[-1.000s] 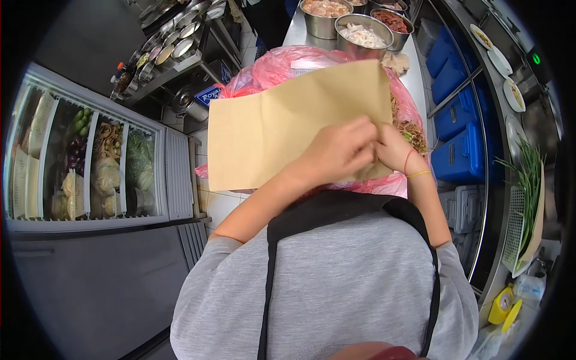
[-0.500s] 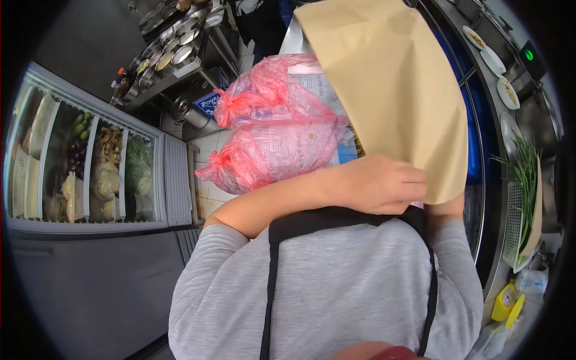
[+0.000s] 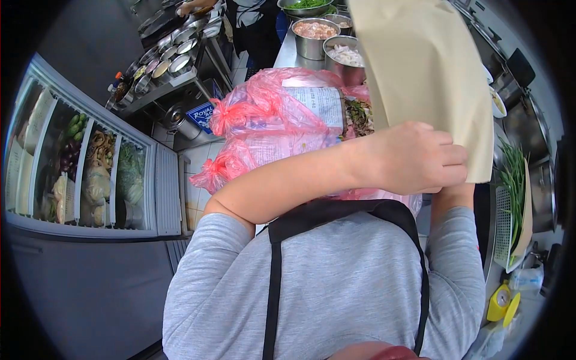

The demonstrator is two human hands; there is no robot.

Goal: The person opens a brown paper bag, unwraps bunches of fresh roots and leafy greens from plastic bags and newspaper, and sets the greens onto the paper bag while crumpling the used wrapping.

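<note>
My left hand (image 3: 423, 157) reaches across my chest to the right, fingers closed on the near edge of a large sheet of brown paper (image 3: 426, 78). The sheet stands raised and slightly bent over the right part of the counter. My right forearm (image 3: 453, 201) shows below the paper, while the right hand is hidden behind it. Tied pink plastic bags (image 3: 264, 120) lie left of the paper, with printed newspaper (image 3: 318, 105) showing at them. Between bags and paper is a pile of chopped, dark green and brown leafy material (image 3: 359, 117).
Metal pots of pale chopped food (image 3: 347, 57) and pinkish food (image 3: 315, 31) stand at the back. A glass-door fridge (image 3: 90, 162) is at left, near a rack of metal containers (image 3: 161, 69). On the right are a basket of green stalks (image 3: 510, 210) and a yellow scale (image 3: 499, 303). Another person (image 3: 249, 27) stands beyond.
My left hand and the brown paper have moved right, with the hand a little higher. The pots at the back and more of the leafy pile have come into sight.
</note>
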